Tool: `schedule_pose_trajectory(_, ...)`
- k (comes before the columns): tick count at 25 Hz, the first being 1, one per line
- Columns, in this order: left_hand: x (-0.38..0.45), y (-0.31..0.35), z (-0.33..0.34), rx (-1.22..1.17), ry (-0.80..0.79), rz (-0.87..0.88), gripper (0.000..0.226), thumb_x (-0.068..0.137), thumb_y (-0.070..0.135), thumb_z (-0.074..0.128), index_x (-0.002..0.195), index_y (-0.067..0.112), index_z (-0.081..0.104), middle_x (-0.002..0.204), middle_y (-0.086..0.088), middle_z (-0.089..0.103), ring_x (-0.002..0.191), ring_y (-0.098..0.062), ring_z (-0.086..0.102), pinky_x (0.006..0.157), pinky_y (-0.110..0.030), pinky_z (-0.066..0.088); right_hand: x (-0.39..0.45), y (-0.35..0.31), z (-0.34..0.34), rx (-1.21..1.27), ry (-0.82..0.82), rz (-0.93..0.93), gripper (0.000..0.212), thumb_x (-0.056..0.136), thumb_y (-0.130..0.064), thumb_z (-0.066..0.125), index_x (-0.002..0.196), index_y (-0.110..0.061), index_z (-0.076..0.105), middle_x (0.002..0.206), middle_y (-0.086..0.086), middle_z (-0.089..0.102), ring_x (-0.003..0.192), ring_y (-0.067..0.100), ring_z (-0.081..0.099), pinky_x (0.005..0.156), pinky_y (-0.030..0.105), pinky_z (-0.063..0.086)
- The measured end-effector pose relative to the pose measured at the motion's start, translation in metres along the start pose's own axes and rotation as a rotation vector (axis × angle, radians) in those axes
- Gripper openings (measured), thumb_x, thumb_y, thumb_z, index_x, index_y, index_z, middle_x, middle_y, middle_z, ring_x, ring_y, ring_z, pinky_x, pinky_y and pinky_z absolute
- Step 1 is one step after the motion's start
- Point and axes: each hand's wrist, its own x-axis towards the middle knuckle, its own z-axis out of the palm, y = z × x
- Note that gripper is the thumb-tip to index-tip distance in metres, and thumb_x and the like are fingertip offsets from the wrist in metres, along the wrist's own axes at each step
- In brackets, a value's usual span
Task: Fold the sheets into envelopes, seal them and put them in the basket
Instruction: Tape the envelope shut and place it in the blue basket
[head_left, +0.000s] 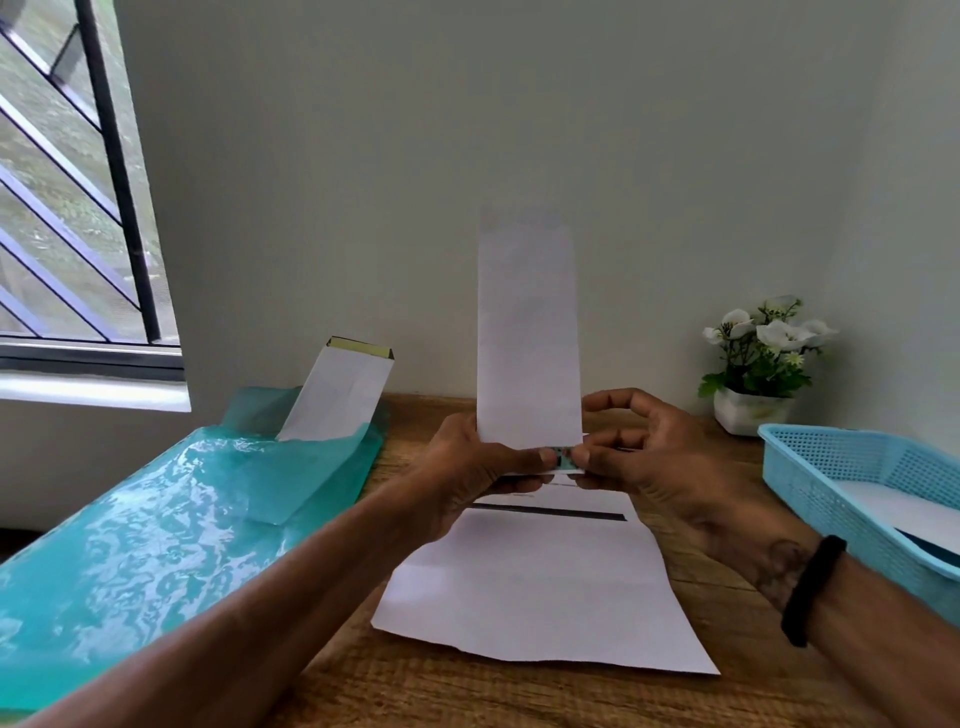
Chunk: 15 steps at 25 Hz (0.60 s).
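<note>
I hold a long white envelope (529, 332) upright above the wooden table (519, 696). My left hand (478, 467) pinches its lower left corner. My right hand (639, 452) pinches its lower right end, where a small green-patterned strip (563, 458) shows between my thumbs. A white sheet (540, 587) with a dark line across its top lies flat on the table below my hands. At the right edge stands a light blue mesh basket (841, 467) with something white inside.
A teal plastic bag (156, 530) lies at the left, with another white envelope (337, 395) sticking up out of it. A small white pot of white flowers (758, 374) stands at the back right against the wall. A barred window (67, 182) is at the upper left.
</note>
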Motion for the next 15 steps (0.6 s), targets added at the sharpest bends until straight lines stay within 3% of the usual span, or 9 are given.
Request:
schedule_pose_trajectory(3,-0.0001,-0.0010,-0.0016,0.002,-0.003,-0.010,0.036,0.081,0.001,0.083,0.111,0.015,0.067,0.101,-0.008,0.077,0.083,-0.019,0.079,0.071,-0.024,0.063,0.0010,0.0048,0.0006,-0.002,-0.028,0.013,0.058,0.070,0.008,0.088,0.120,-0.015,0.069,0.102,0.019,0.079,0.095,0.034,0.078,0.082,0.045,0.065)
schedule_pose_trajectory(7,0.0020,-0.0003,-0.0020,0.011,-0.016,-0.008,0.045,0.080,-0.003,0.083,0.118,0.012,0.066,0.107,-0.010,0.076,0.089,-0.022,0.079,0.071,-0.025,0.064,0.0014,0.0056,-0.0025,0.124,-0.036,0.052,0.053,0.071,0.017,0.080,0.118,-0.005,0.069,0.098,0.024,0.078,0.091,0.038,0.078,0.074,0.040,0.066)
schedule_pose_trajectory(12,0.0038,-0.0007,-0.0056,-0.015,-0.033,-0.048,0.046,0.081,-0.006,0.081,0.118,0.014,0.064,0.112,-0.012,0.074,0.094,-0.025,0.078,0.073,-0.030,0.065,0.0020,0.0094,-0.0037,0.194,-0.066,0.078,0.050,0.074,0.024,0.073,0.117,-0.001,0.070,0.104,0.028,0.077,0.099,0.043,0.076,0.076,0.042,0.066)
schedule_pose_trajectory(15,0.0083,-0.0009,-0.0061,-0.030,-0.030,-0.046,0.050,0.084,0.005,0.082,0.129,0.013,0.060,0.119,-0.013,0.072,0.105,-0.028,0.075,0.079,-0.035,0.066,0.0042,0.0101,-0.0058,0.104,-0.068,0.074,0.048,0.077,0.023,0.074,0.117,-0.003,0.070,0.097,0.022,0.079,0.094,0.036,0.078,0.074,0.041,0.066)
